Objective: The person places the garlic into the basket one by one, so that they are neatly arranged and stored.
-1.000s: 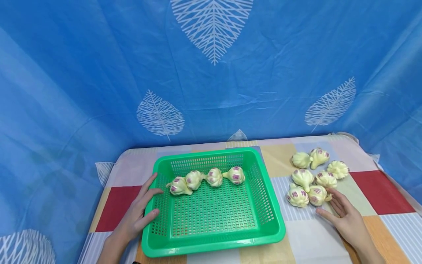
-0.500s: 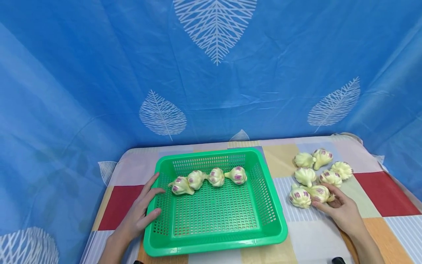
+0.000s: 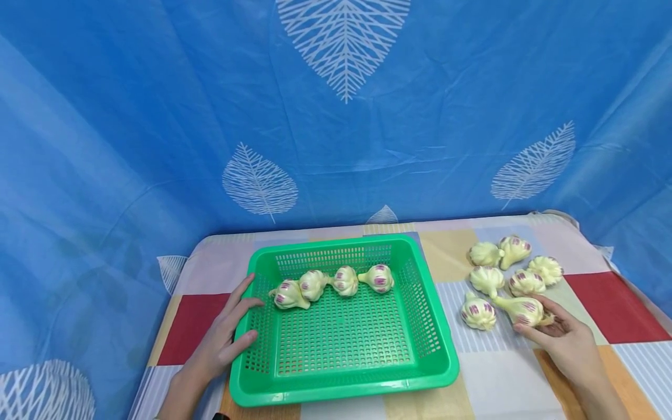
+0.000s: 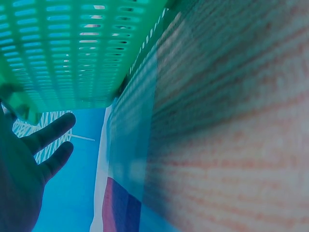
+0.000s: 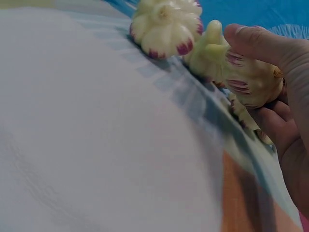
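Observation:
My right hand point(image 3: 572, 344) pinches a garlic bulb point(image 3: 526, 311) between thumb and fingers, its stem pointing left and its roots toward the palm. In the right wrist view the thumb lies over the bulb point(image 5: 251, 83), with fingers beneath it. Several other garlic bulbs point(image 3: 478, 313) lie beside and behind the held one on the right of the table. My left hand point(image 3: 220, 341) rests at the left rim of a green plastic basket point(image 3: 343, 398), fingers spread and fairly straight. Inside the basket, garlic bulbs point(image 3: 345, 281) form a row near the back wall.
A patchwork-patterned cloth point(image 3: 506, 373) covers the table. Blue curtain point(image 3: 420, 134) with white leaf prints hangs behind the table and along both sides. Slotted basket wall point(image 4: 72, 53) fills the upper left of the left wrist view.
My right hand closes on the nearest right garlic bulb and draws it slightly right, away from the bulb on its left. The left hand stays at the basket rim.

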Demonstrator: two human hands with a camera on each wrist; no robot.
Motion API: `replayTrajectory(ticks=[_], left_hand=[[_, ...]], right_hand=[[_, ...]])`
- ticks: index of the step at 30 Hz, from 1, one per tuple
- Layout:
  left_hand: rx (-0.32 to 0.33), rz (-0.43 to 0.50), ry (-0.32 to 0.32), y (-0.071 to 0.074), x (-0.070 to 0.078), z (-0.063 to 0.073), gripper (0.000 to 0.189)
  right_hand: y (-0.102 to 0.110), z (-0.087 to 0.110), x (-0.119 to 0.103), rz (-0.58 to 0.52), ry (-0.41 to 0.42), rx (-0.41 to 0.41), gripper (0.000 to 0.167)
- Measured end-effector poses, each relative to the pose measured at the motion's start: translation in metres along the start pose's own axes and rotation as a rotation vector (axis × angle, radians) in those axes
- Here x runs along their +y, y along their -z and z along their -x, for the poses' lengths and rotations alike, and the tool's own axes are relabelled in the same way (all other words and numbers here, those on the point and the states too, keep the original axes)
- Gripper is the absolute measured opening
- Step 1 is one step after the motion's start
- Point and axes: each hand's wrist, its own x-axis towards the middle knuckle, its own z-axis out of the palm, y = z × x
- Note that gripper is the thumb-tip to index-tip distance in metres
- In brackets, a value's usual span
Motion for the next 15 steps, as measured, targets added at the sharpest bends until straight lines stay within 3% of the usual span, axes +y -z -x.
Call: replayTrajectory(ticks=[3,8,15], left_hand=[[0.000,-0.010,0.004,0.000,0.000,0.000,0.048],[-0.004,-0.014,0.011,0.000,0.000,0.000,0.048],[-0.002,-0.013,0.010,0.000,0.000,0.000,0.048]], right_hand=[[0.005,0.001,-0.004,-0.070,-0.019,0.009,0.071],[0.009,0.006,-0.017,-0.061,-0.029,-0.002,0.073],[0.006,0.007,-0.040,-0.139,0.104,-0.053,0.071]])
